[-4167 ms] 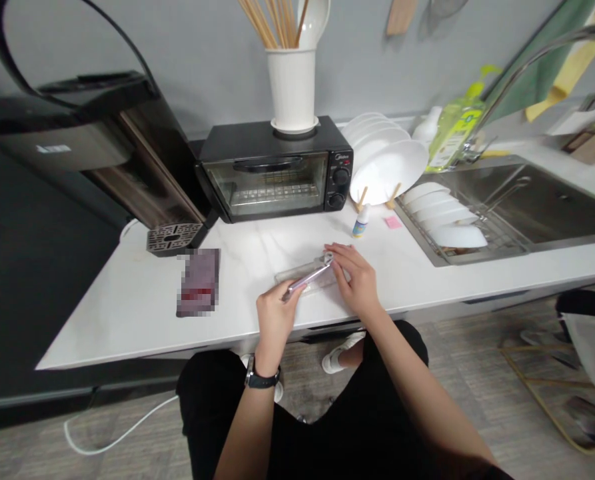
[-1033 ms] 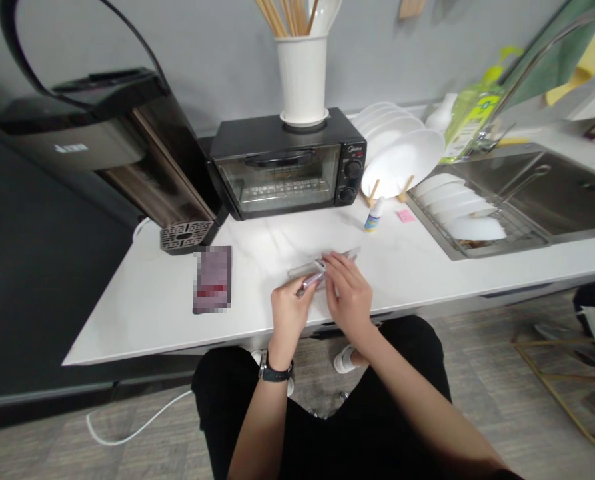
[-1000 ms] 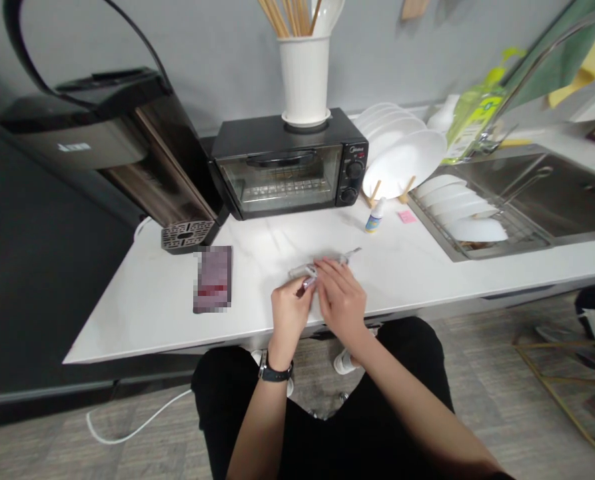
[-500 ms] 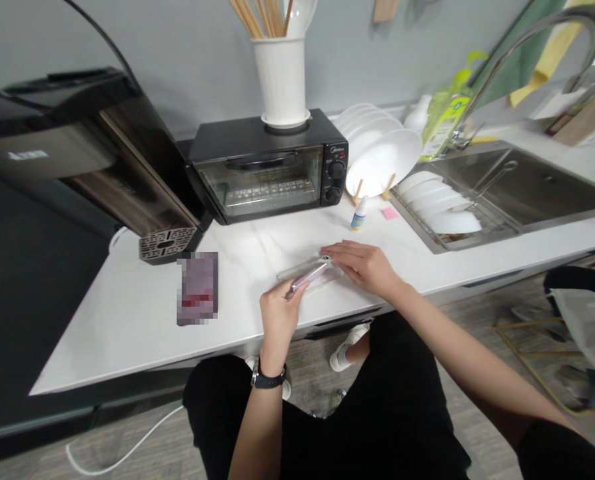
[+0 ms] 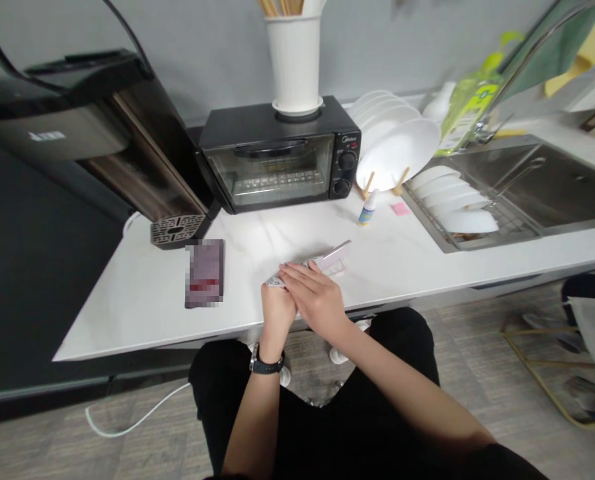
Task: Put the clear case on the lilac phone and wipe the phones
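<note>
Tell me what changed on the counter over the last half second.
The right hand slid from the phone's far end back toward the person and now lies over the left hand. The left hand kept its grip on the phone's near end. Toaster oven, small bottle and plates stayed put.

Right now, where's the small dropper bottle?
Head view: the small dropper bottle stands on the white counter, right of the toaster oven, beside a pink note.

light: you get even, bright indoor light | glare: soft sheen on the white countertop (image 5: 417, 260) | blur: mild motion softness | edges: wide-angle bending, faucet (image 5: 542, 47) curved | censor: pixelated patch (image 5: 205, 273) beside you
</note>
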Tool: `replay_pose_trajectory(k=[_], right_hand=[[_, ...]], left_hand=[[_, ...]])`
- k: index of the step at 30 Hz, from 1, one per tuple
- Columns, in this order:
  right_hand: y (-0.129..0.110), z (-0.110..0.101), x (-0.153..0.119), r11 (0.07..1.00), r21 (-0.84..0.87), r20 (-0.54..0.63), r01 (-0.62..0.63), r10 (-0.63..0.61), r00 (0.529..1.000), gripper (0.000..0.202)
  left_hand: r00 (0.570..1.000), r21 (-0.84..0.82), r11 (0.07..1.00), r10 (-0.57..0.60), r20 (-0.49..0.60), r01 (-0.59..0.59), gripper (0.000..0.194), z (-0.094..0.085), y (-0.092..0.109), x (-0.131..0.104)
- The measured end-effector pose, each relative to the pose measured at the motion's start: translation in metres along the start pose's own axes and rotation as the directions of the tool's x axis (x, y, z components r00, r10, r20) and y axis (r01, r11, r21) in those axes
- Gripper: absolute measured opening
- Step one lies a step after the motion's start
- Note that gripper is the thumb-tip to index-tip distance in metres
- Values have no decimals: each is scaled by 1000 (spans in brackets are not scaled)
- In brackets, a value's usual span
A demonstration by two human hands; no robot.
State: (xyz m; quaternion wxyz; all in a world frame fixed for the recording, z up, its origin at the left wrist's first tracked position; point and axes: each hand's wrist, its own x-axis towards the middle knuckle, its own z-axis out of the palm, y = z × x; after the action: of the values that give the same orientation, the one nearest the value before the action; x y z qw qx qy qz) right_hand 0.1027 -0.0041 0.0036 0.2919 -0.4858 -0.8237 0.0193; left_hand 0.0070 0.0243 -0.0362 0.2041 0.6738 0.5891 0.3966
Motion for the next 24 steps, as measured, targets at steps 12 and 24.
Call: replay_pose_trajectory(k=[12,24], right_hand=[[74,-32,-5,996,13,-117,-93,94,989,28],[13,-1,-2,999,34,-14,26,-25,1000,34]], left_hand=[[994,-38,998,58,92,-54,24,4,14,-3],[999,41,999,12,41,-14,22,0,1,-3]])
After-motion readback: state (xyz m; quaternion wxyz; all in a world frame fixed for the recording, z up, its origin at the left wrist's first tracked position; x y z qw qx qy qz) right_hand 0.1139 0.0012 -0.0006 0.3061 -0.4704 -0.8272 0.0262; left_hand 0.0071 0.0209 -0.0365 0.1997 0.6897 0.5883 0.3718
